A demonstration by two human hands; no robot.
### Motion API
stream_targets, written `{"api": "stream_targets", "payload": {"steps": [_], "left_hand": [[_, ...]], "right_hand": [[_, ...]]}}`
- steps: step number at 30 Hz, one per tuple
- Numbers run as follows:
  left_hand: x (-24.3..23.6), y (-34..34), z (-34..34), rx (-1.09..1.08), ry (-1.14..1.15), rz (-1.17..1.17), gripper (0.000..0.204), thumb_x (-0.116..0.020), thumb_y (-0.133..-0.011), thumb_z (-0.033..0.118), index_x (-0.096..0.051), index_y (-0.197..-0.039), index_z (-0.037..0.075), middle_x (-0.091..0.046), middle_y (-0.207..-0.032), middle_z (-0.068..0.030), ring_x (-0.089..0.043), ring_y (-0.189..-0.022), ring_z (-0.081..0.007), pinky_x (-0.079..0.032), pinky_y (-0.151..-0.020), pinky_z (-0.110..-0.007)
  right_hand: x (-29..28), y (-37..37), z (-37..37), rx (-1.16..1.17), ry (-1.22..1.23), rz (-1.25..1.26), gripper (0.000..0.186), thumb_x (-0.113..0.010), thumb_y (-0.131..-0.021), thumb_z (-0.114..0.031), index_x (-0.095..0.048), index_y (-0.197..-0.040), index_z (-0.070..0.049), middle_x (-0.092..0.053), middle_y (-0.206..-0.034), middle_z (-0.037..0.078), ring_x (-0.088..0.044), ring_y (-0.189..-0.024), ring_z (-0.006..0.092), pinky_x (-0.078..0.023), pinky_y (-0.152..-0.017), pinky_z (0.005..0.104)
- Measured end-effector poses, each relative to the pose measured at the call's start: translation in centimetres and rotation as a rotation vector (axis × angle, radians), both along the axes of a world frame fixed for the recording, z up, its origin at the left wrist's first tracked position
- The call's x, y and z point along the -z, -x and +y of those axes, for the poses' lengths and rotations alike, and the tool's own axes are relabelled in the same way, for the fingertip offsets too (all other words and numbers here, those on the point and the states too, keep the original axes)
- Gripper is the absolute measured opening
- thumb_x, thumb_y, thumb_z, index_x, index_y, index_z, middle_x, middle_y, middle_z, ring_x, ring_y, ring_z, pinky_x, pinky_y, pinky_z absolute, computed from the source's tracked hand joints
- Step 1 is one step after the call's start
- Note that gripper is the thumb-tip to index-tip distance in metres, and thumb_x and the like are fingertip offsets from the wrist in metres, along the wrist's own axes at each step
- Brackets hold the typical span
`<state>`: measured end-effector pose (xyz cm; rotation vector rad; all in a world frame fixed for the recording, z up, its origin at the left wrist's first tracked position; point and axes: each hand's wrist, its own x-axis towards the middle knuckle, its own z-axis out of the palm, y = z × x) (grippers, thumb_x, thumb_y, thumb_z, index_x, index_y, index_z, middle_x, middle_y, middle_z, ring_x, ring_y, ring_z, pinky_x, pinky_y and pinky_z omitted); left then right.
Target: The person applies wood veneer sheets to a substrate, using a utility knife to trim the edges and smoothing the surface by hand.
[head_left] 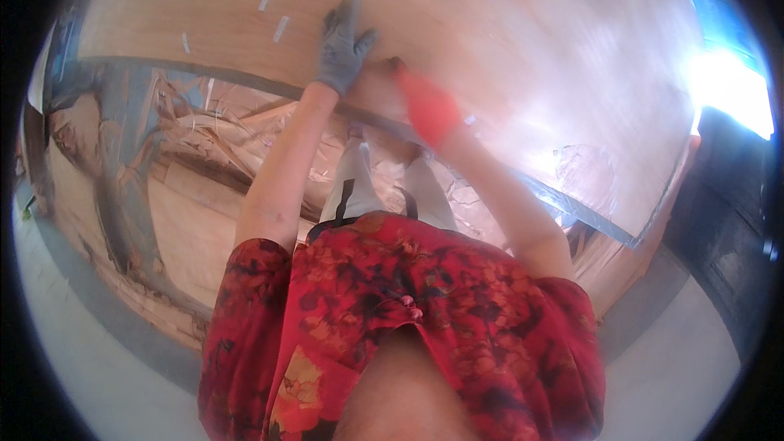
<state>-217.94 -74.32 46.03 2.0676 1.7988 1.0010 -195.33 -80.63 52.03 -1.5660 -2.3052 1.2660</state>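
Observation:
A wide sheet of pale wood veneer (457, 16) spreads across the far half of the head view, its near edge dark. My left hand (343, 49), in a grey glove, lies on the sheet near that edge, fingers stretched out and thumb apart. To its right, my right hand (431, 110) in a red-orange glove is smeared by motion over the sheet. It looks closed and narrows towards a small dark tip (396, 64); what that is, I cannot make out. Short whitish tape strips (281, 28) lie left of my left hand.
Torn, crumpled brown sheet scraps (220, 126) lie below the near edge, around my legs. A grey floor (98, 318) shows at the lower left. Bright light comes from an opening (731, 90) at the right, above a dark panelled surface (719, 196).

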Motion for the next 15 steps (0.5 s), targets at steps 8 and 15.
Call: {"api": "stream_targets", "payload": {"steps": [8,15], "left_hand": [[-0.5,-0.7,-0.3,-0.044,0.013,0.114,0.083,-0.075,-0.084,0.043,-0.041,-0.147,0.001,-0.045,-0.151,-0.0207,-0.041,-0.140,-0.0372,-0.027,-0.118,-0.047],[-1.0,-1.0,-0.3,-0.033,0.023,0.153,0.085,-0.076,-0.082,0.044,-0.041,-0.146,0.000,-0.046,-0.149,-0.0194,-0.042,-0.139,-0.0373,-0.027,-0.118,-0.049]], "right_hand": [[-3.7,-7.3,1.6,-0.273,0.005,-0.178,0.071,-0.049,-0.089,0.000,-0.032,-0.154,-0.024,-0.062,-0.111,0.019,-0.065,-0.100,0.0363,-0.052,-0.085,0.0439],[-5.5,-13.8,4.1,-0.391,0.085,-0.154,0.062,-0.048,-0.092,-0.004,-0.041,-0.150,-0.024,-0.064,-0.111,0.014,-0.065,-0.102,0.0331,-0.052,-0.085,0.0422]]}}
